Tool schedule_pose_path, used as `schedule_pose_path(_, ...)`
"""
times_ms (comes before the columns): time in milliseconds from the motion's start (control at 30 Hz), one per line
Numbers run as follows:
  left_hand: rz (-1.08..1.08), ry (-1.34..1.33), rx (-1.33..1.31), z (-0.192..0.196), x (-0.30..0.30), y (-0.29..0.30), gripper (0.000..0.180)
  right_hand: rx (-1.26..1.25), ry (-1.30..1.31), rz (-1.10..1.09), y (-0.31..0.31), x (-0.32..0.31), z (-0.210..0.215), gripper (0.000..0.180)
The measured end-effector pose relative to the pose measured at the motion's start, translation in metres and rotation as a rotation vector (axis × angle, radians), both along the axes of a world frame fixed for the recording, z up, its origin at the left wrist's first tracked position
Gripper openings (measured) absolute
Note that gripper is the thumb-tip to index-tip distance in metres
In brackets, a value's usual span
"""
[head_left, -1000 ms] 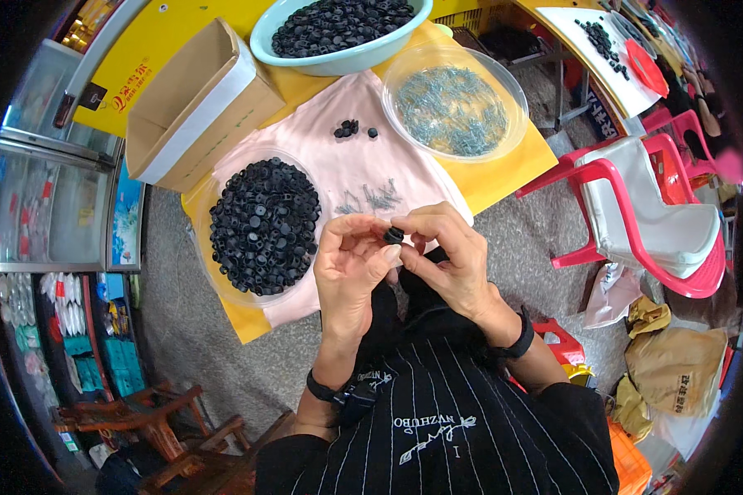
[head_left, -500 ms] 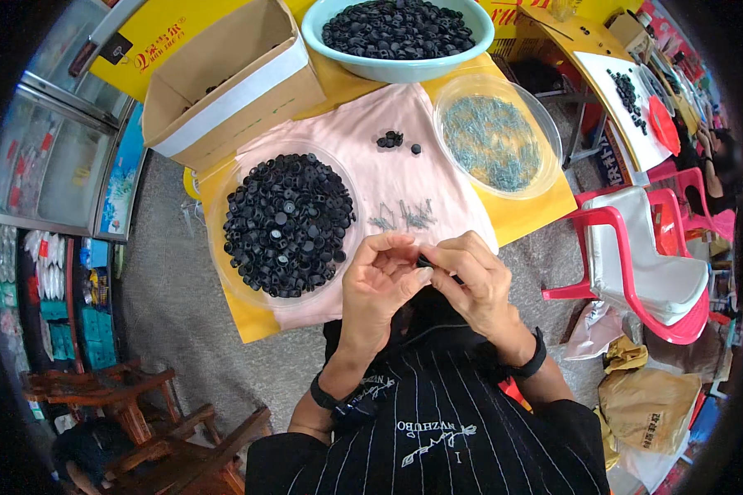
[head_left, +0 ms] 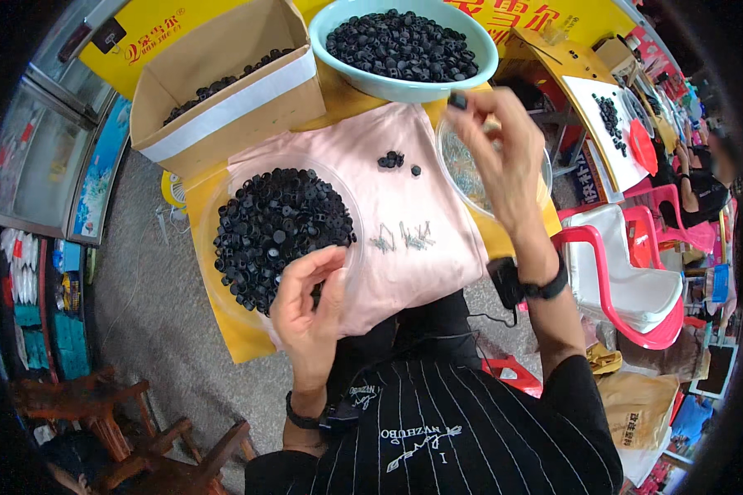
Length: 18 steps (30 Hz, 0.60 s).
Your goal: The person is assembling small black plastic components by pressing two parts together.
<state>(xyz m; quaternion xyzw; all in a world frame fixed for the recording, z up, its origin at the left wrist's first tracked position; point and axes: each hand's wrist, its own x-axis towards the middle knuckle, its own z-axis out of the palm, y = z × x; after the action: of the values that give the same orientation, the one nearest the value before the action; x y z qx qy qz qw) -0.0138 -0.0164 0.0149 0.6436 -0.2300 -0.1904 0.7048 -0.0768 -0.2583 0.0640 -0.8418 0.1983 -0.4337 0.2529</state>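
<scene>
From the head camera, the right hand (head_left: 508, 153) is out at the far right, and there's a black cap (head_left: 457, 101) right at its fingertips, pinched snugly between thumb and finger! That cap is up by the near right edge of the blue basin (head_left: 370, 84), itself heaped with black pieces (head_left: 400, 45). Below the same hand, partly covered by it, sits the clear tub (head_left: 469, 200) of metal pins (head_left: 461, 161).

Over to the left hand (head_left: 305, 309), at the near right side of the round tray (head_left: 354, 194), piled high with caps (head_left: 285, 227). Thumb and fingers curl toward each other, a narrow grip; whether anything is caught there, one cannot tell.

Between the two hands lies the pink cloth (head_left: 388, 289), with loose pins (head_left: 417, 241) toward its near part, a small cluster (head_left: 390, 159) of black pieces farther off and a single piece (head_left: 416, 171) just beside it. Far left stands the cardboard box (head_left: 239, 111), more black pieces inside!
</scene>
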Motion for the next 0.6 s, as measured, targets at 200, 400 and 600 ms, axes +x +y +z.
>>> schedule_pose_path(200,0.1,-0.257,0.259,-0.006,0.017,0.022,0.01,-0.223,0.001,-0.073,-0.052,0.044,-0.014,0.022)
schedule_pose_path(400,0.125,-0.345,0.411,-0.001,0.028,0.043,0.011,-0.105,0.696,-0.02,-0.009,0.024,-0.032,0.016)
schedule_pose_path(600,0.036,-0.396,0.384,0.001,0.025,0.034,0.011,-0.428,0.954,-0.01,-0.002,0.018,-0.065,0.011)
